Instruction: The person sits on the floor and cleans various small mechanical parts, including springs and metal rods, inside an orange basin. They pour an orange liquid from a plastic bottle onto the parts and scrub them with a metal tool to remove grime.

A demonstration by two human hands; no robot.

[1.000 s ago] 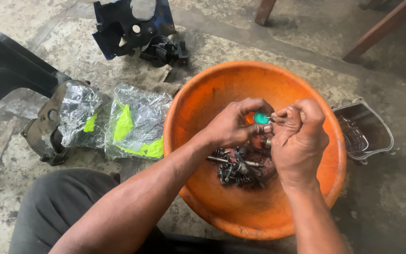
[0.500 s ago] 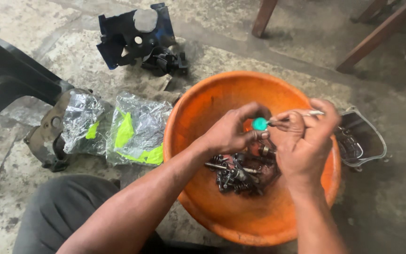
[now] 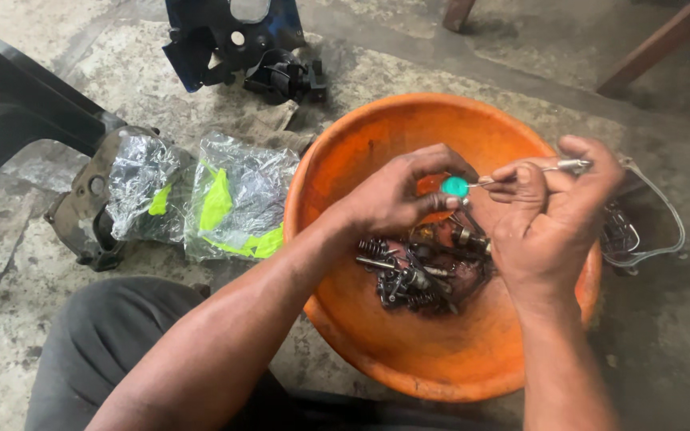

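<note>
Left hand [image 3: 397,195] pinches a small teal-capped part [image 3: 454,186] over the orange basin [image 3: 377,136]; right hand [image 3: 549,211] is clamped on a thin metal pin [image 3: 533,170] touching it. A slip could drop the part among the greasy springs and bolts [image 3: 413,275] just below both grips.

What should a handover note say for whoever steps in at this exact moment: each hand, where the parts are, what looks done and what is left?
Left hand: over the orange basin, fingertips pinching a small teal round piece.
Right hand: holds a thin metal tool level, its tip at the teal piece.
Parts: a pile of dark, oily springs and bolts lies in the basin bottom. Two clear plastic bags with yellow-green contents lie on the concrete to the left; a clear tray sits right of the basin.
Done: the teal piece is lifted clear of the pile.
Left: the pile sits untouched in the basin.
</note>
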